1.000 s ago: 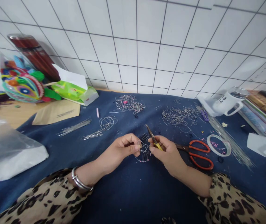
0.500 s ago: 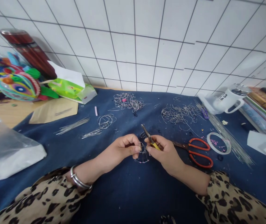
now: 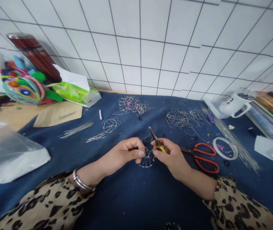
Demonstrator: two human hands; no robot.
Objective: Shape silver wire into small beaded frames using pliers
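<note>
Between finger and thumb, my left hand point(image 3: 130, 151) pinches a small wire frame point(image 3: 147, 161) of thin silvery loops with pink beads along its lower edge. My right hand point(image 3: 168, 156) holds yellow-handled pliers point(image 3: 159, 145) in the palm, jaws pointing up and away. Its thumb and forefinger are close to the right side of the wire frame; whether they grip a wire end I cannot tell. A loose wire loop point(image 3: 148, 139) lies on the cloth just beyond the pliers.
Orange-handled scissors point(image 3: 207, 157) and a bead-filled ring dish point(image 3: 225, 148) lie right. Tangled wire point(image 3: 184, 117), a wire coil point(image 3: 111, 125) and straight wires point(image 3: 77, 129) spread across the blue cloth point(image 3: 127, 198). A white mug point(image 3: 238, 103) stands back right; a plastic bag point(image 3: 14, 153) lies left.
The view has shifted slightly left, so things sit a little further right. My right hand has drawn slightly away from the wire frame, with the pliers still in it.
</note>
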